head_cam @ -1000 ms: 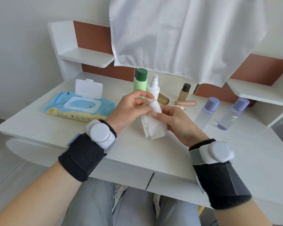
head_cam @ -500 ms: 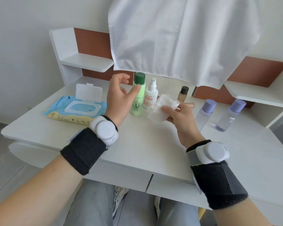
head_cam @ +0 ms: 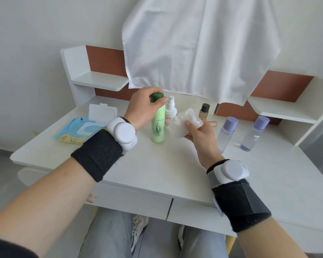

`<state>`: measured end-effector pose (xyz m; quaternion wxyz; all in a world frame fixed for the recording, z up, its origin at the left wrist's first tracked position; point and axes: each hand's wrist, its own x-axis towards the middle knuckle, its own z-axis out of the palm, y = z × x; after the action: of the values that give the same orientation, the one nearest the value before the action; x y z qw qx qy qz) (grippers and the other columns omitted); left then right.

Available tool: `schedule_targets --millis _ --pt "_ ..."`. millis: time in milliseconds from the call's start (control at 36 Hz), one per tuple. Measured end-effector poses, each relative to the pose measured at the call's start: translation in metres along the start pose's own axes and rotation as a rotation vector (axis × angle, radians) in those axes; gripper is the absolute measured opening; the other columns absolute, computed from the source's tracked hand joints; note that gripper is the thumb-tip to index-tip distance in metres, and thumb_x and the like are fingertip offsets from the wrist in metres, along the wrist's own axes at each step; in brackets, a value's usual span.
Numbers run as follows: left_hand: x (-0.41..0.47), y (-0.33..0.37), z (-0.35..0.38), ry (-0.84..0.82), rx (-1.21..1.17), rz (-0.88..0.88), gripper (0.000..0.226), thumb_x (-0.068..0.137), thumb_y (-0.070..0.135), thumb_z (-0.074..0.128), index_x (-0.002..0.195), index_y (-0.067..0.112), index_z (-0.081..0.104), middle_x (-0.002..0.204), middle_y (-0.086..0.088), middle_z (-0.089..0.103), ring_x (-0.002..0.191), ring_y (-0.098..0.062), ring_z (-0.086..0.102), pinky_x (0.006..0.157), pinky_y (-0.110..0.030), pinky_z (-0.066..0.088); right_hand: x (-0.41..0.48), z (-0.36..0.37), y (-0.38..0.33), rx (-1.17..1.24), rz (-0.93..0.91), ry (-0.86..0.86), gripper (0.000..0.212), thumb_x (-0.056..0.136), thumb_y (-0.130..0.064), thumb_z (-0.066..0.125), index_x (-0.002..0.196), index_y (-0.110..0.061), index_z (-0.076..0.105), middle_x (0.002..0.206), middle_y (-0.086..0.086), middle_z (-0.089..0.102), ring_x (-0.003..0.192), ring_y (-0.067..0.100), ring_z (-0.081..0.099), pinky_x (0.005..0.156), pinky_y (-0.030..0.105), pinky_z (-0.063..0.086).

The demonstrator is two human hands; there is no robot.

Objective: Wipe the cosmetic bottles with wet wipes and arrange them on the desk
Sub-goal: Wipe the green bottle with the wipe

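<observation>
Green bottle (head_cam: 158, 125) newly clasped at cap (head_cam: 157, 96) by left grip (head_cam: 144, 107), right grip (head_cam: 200, 134) pinching wipe (head_cam: 186, 121)

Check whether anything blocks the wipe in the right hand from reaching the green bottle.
Nothing visible does. The left hand grips the green bottle by its cap; the right hand holds the wipe beside it. The white spray bottle stands behind that gap, not in it.

White desk (head_cam: 157, 174) fills the middle, its pale top lit softly and evenly. Along the back edge runs a reddish-brown panel (head_cam: 104, 56), with a small white shelf (head_cam: 99, 81) at the back left corner and a second shelf (head_cam: 280, 108) at the back right. White cloth (head_cam: 194, 43) hangs over the panel. Plain white wall (head_cam: 35, 43) left, grey floor (head_cam: 2, 174) below, drawer fronts (head_cam: 134, 200) under the front edge.
</observation>
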<state>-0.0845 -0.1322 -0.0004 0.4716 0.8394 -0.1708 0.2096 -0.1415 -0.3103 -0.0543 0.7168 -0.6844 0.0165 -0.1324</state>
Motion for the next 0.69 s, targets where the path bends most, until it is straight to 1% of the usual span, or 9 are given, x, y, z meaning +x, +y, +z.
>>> schedule_targets --millis 83,167,222,333,389,472,556,639,695 --pt "-0.006 0.008 -0.004 -0.057 -0.115 -0.018 0.025 0.085 0.03 0.068 0.102 0.013 0.071 0.092 0.006 0.068 0.084 -0.008 0.061 0.083 -0.029 0.05 -0.004 0.003 -0.006 0.054 -0.061 0.083 0.013 0.096 -0.007 0.058 0.109 -0.006 0.057 0.089 -0.007 0.067 0.093 0.017 0.066 0.09 0.036 0.055" --pt "-0.012 0.02 -0.006 -0.183 -0.216 -0.026 0.016 0.093 0.015 0.061 0.1 0.004 0.07 0.069 0.018 0.064 0.062 0.008 0.054 0.062 -0.011 0.04 -0.011 0.008 -0.011 0.083 -0.115 0.118 0.007 0.095 -0.01 0.06 0.101 -0.012 0.056 0.09 0.001 0.067 0.088 0.016 0.063 0.094 0.045 0.051" --pt "-0.016 0.027 -0.006 -0.226 -0.24 -0.026 0.018 0.094 0.012 0.06 0.103 0.001 0.07 0.067 0.017 0.062 0.057 0.01 0.053 0.058 -0.006 0.036 -0.017 0.012 -0.015 0.092 -0.168 0.081 0.01 0.093 -0.015 0.063 0.098 -0.012 0.055 0.091 0.006 0.063 0.088 0.019 0.06 0.094 0.048 0.049" --pt "-0.02 0.036 -0.005 -0.234 -0.237 -0.004 0.013 0.091 0.016 0.064 0.097 0.008 0.072 0.065 0.016 0.061 0.054 0.007 0.049 0.057 -0.01 0.036 -0.036 0.021 -0.02 0.059 -0.207 -0.127 0.014 0.09 -0.021 0.067 0.092 -0.013 0.056 0.084 -0.004 0.063 0.082 0.01 0.058 0.082 0.026 0.047" --pt "-0.019 0.037 -0.005 -0.218 -0.227 -0.024 0.012 0.089 0.021 0.067 0.094 0.013 0.073 0.066 0.015 0.061 0.051 0.007 0.049 0.057 -0.014 0.035 -0.04 0.022 -0.017 0.053 -0.19 -0.193 0.025 0.09 -0.04 0.06 0.088 -0.015 0.059 0.091 -0.001 0.062 0.088 0.014 0.056 0.083 0.029 0.042" --pt "-0.02 0.036 -0.009 -0.205 -0.194 -0.056 0.016 0.086 0.03 0.069 0.095 0.016 0.073 0.068 0.015 0.06 0.049 0.008 0.048 0.059 -0.019 0.036 -0.045 0.022 -0.02 0.169 -0.108 -0.17 0.056 0.094 -0.059 0.034 0.083 -0.012 0.064 0.112 0.015 0.068 0.109 0.025 0.062 0.1 0.036 0.042" --pt "-0.021 0.038 -0.009 -0.206 -0.194 -0.076 0.019 0.084 0.034 0.071 0.094 0.018 0.073 0.069 0.013 0.06 0.047 0.006 0.048 0.059 -0.021 0.036 -0.041 0.024 -0.024 0.172 -0.079 -0.045 0.046 0.095 -0.05 0.044 0.068 -0.015 0.056 0.088 0.011 0.066 0.088 0.024 0.061 0.093 0.033 0.045" --pt "-0.023 0.041 -0.009 -0.211 -0.201 -0.076 0.02 0.083 0.036 0.073 0.092 0.019 0.072 0.07 0.011 0.06 0.048 0.004 0.048 0.061 -0.022 0.037 -0.038 0.026 -0.025 0.059 -0.11 -0.024 0.023 0.082 -0.035 0.063 0.08 -0.017 0.049 0.076 -0.001 0.056 0.074 0.018 0.051 0.076 0.029 0.041" --pt "-0.024 0.043 -0.01 -0.222 -0.201 -0.07 0.021 0.082 0.038 0.073 0.093 0.021 0.072 0.076 0.009 0.064 0.052 0.003 0.05 0.062 -0.022 0.038 -0.036 0.025 -0.025 0.04 -0.074 -0.097 0.037 0.079 -0.036 0.068 0.104 -0.014 0.053 0.1 0.005 0.069 0.09 0.021 0.067 0.079 0.027 0.048"
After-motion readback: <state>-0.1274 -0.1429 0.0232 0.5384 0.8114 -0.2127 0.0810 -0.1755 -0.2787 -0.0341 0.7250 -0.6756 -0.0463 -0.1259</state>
